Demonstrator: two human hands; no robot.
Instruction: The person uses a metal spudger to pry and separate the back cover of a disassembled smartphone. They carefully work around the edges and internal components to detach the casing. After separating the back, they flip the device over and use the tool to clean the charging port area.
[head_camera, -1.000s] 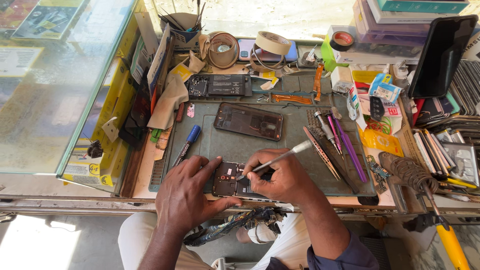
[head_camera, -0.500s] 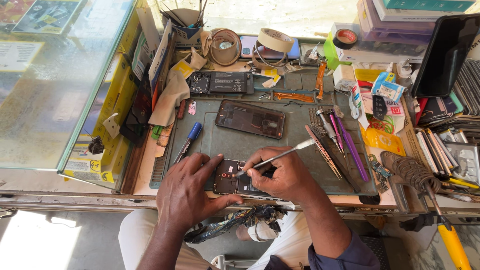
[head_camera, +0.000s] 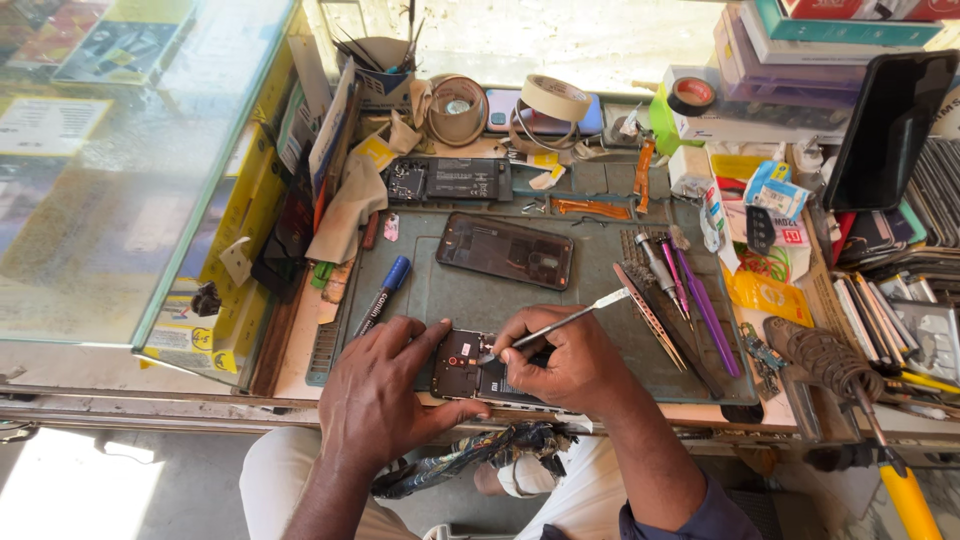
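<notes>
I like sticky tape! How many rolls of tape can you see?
2: a cream tape roll at the bench's back middle, and a dark roll right of it on a white box. Others may hide in clutter.

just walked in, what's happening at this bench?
A person is working on an opened phone at the near edge of a green work mat. The left hand steadies it; the right hand has a grip on a thin metal tool, its tip on the phone's insides. Another opened phone lies further back on the mat, tweezers and other tools to the right.
</notes>
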